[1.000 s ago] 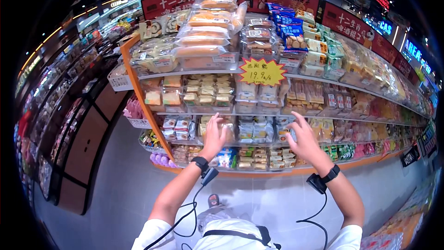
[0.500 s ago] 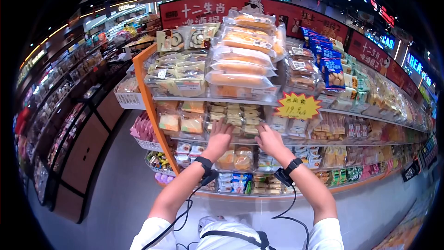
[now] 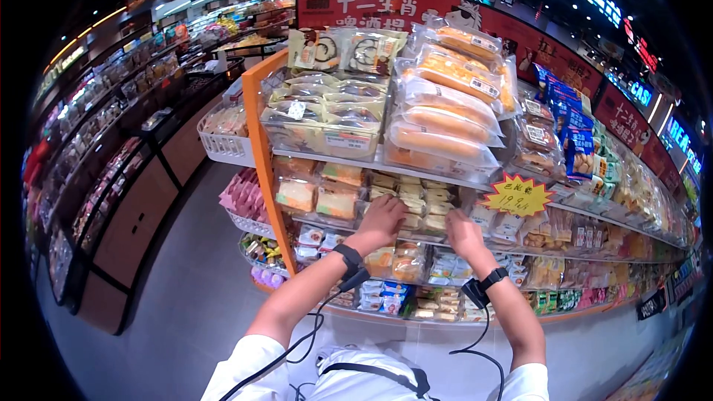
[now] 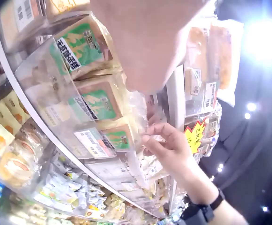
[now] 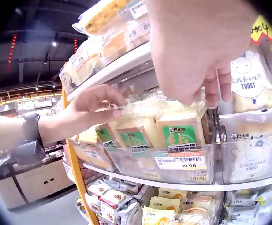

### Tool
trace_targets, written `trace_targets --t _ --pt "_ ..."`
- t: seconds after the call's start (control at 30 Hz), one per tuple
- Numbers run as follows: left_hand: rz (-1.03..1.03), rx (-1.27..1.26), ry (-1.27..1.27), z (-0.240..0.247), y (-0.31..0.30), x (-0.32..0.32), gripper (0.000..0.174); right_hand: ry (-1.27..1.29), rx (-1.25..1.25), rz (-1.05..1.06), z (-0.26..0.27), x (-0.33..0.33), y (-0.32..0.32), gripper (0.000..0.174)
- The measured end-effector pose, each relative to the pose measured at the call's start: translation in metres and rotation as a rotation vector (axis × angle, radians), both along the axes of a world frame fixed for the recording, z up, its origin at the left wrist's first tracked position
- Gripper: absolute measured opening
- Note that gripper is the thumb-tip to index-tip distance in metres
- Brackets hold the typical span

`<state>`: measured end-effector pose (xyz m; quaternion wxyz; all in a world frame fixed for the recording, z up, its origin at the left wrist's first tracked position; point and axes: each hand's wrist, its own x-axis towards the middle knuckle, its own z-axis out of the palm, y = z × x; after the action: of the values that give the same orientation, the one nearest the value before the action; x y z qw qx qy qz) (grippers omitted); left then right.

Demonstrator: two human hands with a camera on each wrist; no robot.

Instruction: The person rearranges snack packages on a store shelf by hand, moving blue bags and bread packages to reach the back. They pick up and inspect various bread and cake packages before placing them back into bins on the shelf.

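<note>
Both hands reach into the second shelf of a shop rack. Clear-wrapped cake packs with green labels stand in a row in a see-through bin. My left hand pinches the crinkled top of one pack's wrapper at the left of the row. My right hand has its fingers curled on the wrapper top of a pack further right. In the head view the left hand and right hand sit close together over the same packs.
Long bread packs pile on the shelf above, which overhangs the hands. A yellow starburst price sign hangs to the right. An orange upright and a white wire basket end the rack at left, beside a grey aisle floor.
Both hands rose from the lower shelf to the second shelf and came together. They went from spread open to pinching the pack wrappers. The view shifted left.
</note>
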<state>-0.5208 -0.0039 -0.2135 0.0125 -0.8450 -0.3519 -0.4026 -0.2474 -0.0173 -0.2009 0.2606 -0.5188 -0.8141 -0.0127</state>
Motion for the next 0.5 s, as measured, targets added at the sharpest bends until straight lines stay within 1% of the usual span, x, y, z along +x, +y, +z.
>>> trace_targets --t 0.07,0.1,0.2,0.3,0.33,0.4,0.5 --pt "-0.008 0.156 -0.026 0.011 -0.006 -0.008 0.035 -0.015 -0.021 -0.008 0.007 -0.002 -0.004 0.013" --pt "-0.003 0.143 -0.010 0.014 -0.009 -0.017 0.043 -0.062 -0.049 -0.027 0.009 -0.002 -0.006 0.013" --pt "0.036 0.128 -0.019 0.006 -0.010 -0.036 0.045 -0.031 -0.031 -0.004 0.016 -0.010 -0.011 0.017" --pt "0.110 0.057 -0.002 -0.007 -0.007 -0.046 0.038 -0.025 0.048 0.113 0.029 -0.035 -0.017 0.027" --pt "0.132 0.019 0.000 -0.007 -0.006 -0.047 0.036 -0.086 0.085 0.150 0.031 -0.045 -0.017 0.030" --pt "0.106 -0.013 -0.031 -0.005 -0.003 -0.046 0.032 -0.207 0.150 0.220 0.031 -0.061 -0.019 0.035" --pt "0.066 -0.022 -0.070 -0.008 0.000 -0.043 0.027 -0.250 0.200 0.240 0.010 -0.071 -0.004 0.031"
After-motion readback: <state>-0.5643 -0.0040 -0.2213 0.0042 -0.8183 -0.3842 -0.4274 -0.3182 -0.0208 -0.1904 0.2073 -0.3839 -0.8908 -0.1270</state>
